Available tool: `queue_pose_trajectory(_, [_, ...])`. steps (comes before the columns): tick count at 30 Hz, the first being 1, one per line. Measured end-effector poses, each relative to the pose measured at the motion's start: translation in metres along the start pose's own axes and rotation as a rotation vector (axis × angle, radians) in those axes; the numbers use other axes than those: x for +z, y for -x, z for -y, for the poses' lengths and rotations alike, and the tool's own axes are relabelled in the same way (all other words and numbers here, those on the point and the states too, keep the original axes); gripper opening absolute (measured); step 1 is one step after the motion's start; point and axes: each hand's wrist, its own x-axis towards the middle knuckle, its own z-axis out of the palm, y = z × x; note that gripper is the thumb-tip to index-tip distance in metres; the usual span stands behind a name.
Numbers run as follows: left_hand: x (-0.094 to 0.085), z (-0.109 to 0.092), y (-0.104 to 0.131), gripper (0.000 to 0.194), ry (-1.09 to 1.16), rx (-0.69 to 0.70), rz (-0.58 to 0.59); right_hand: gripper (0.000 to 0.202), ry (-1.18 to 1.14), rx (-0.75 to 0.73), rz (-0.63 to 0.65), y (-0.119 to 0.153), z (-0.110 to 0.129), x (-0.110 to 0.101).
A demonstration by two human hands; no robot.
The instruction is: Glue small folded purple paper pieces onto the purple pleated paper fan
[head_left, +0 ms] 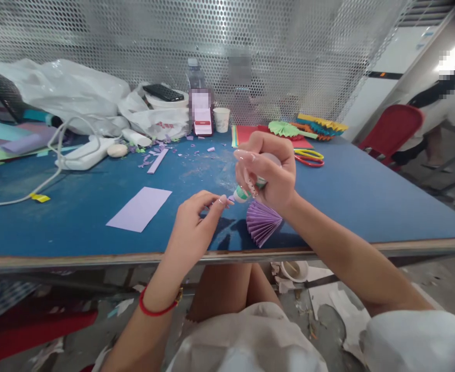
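My right hand (273, 173) is wrapped round a glue bottle (242, 194), tilted with its green and white tip pointing down and left. The fingers hide most of the bottle. Between thumb and fingertips, my left hand (192, 225) pinches a small purple paper piece (231, 198), close to the bottle's tip; whether the two touch, I cannot tell. Below my right hand, a pleated purple paper fan (261, 225) lies on the blue table (347, 206). To the left of my left hand lies a flat light-purple paper sheet (140, 209).
Purple scraps and a paper strip (158, 160) lie mid-table. Scissors (310, 157), red paper (248, 135) and folded paper fans (320, 125) sit at the back right. A phone (202, 116) and paper cup (221, 120) stand by the mesh wall. A cable (29, 196) runs along the left.
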Motion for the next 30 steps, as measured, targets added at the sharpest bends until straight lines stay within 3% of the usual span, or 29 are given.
queue_pose_trajectory(7, [0.006,-0.001,-0.005,0.025,0.051,0.016,-0.025,0.046,0.143,0.087,-0.051,0.002,0.008,0.003])
queue_pose_trajectory(20, [0.009,-0.002,-0.008,0.023,-0.056,0.09,-0.065,0.045,0.246,0.078,0.018,-0.002,0.011,-0.002])
queue_pose_trajectory(24, [0.007,0.0,-0.007,0.027,-0.4,0.192,-0.076,0.049,0.275,0.093,-0.034,-0.008,0.007,-0.008])
queue_pose_trajectory(27, [0.005,-0.001,-0.007,0.027,-0.857,0.397,-0.06,0.052,0.27,0.099,-0.081,-0.012,0.003,-0.013])
queue_pose_trajectory(30, [0.003,-0.002,-0.008,0.024,-1.137,0.635,0.034,0.054,0.241,0.097,-0.141,-0.016,-0.002,-0.017])
